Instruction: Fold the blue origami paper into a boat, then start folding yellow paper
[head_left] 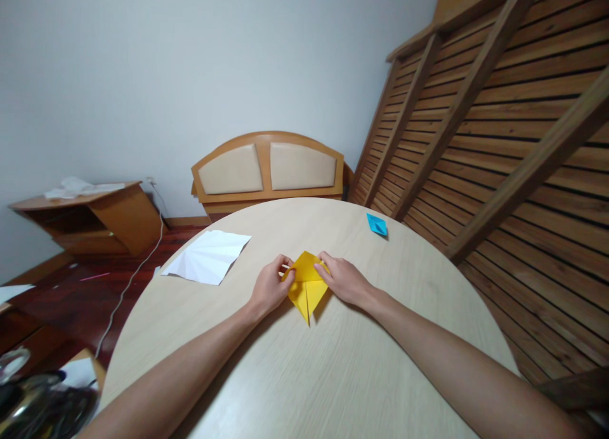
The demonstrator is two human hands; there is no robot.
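Note:
A folded sheet of yellow paper [308,269] is held between my two hands over the middle of the round table. Its upper part is a flap with a peak at the top. Below, two flaps meet at a centre slit and taper to a point toward me. My left hand [273,281] pinches the left edge, thumb on top and fingers partly behind the paper. Gripping the right edge is my right hand [343,279], its thumb lying on the yellow surface and its other fingertips hidden underneath.
On the pale round table [404,344], a creased white paper sheet [209,258] lies at the left, and a small folded blue paper [377,224] at the back right. Beyond stand a padded headboard [266,172], slatted wooden boards [476,141] and a low cabinet [109,217].

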